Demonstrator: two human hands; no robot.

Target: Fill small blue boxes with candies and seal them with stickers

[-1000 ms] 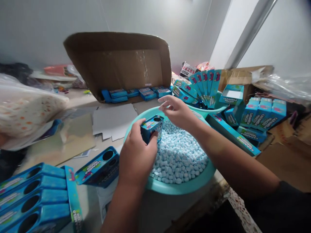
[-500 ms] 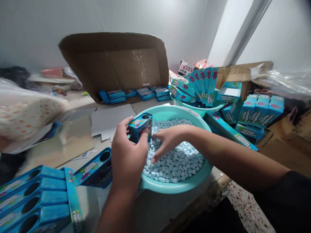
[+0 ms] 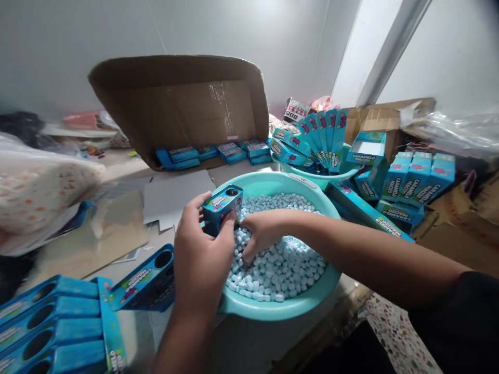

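My left hand (image 3: 205, 244) is closed around a small blue candy box (image 3: 222, 208), held upright with a round hole in its top, at the rim of a turquoise basin (image 3: 273, 310). Pale blue candies (image 3: 288, 265) fill much of the basin. My right hand (image 3: 262, 234) reaches in from the right, its fingers curled down among the candies beside the box. The fingertips are buried, so how many candies they grip is hidden.
At the lower left stand several blue boxes (image 3: 62, 332) with round holes, with another box (image 3: 144, 278) tilted beside them. Behind the basin, an open carton (image 3: 183, 109) holds small blue boxes. A second basin (image 3: 339, 176) and blue display boxes (image 3: 417, 176) sit at the right.
My right hand has pushed deeper into the candies, and its fingers have curled in from a spread pose. My left hand keeps the box almost in place. The view has shifted slightly.
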